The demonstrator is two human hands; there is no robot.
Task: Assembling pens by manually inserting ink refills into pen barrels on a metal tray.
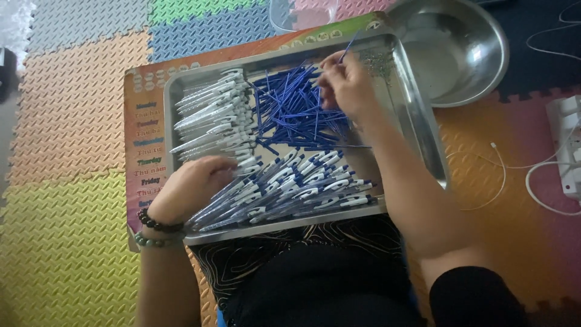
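While you lean over the tray, this is how it lies:

Right hand: your right hand (346,85) is up at the far side of the steel tray (417,130), fingers pinched shut on one thin blue refill (347,47) that sticks up and away from you.

Left hand: your left hand (195,184) rests curled, palm down, on the near-left pens; whether it grips one I cannot tell. Dark and green bead bracelets (156,230) ring that wrist.

Refill heap: the loose blue refills (290,112) are piled in the tray's far middle, right under your right hand.

Pen barrels: white barrels (215,115) lie stacked along the tray's left side, tips pointing left.

Finished pens: white-and-blue pens (302,184) lie fanned along the near edge, just beside your left hand.

Springs: a small patch of tiny metal bits (378,60), perhaps springs, sits in the far-right corner.

Tray: it sits across your lap, over a printed board (142,130).

Around: a steel bowl (478,54) stands beyond the tray's right corner on the coloured foam floor mats (72,121); white cables (514,169) trail on the right.
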